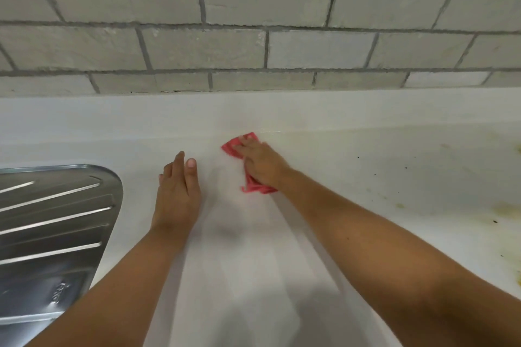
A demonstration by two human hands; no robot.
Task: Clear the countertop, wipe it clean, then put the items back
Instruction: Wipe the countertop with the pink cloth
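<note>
**Wiping under way, right end not yet clean**

You appear to be in the middle step. No items stand on the stretch of desk (366, 155) in view, so the clearing looks done here. Wiping is in hand, with yellowish stains (507, 211) and dark specks showing towards the right end. By my reading that patch is what is left to wipe, and after it the items go back. None of them is in view, so I cannot tell where they wait.

The red cloth (232, 148) lies on the desk near the back, short of the tiled wall (253, 45). It is bunched under your right hand (260, 162). That hand is released rather than clenched: palm down, fingers stretched forward over the cloth and pressing it to the surface. The forearm reaches in from the lower right.

Your left hand (177, 191) is also released and grasps nothing. It is palm down with fingers straight and together, between the cloth and the steel drainboard (56, 220). Whether it bears on the desk or hovers just above it, I cannot tell.
</note>
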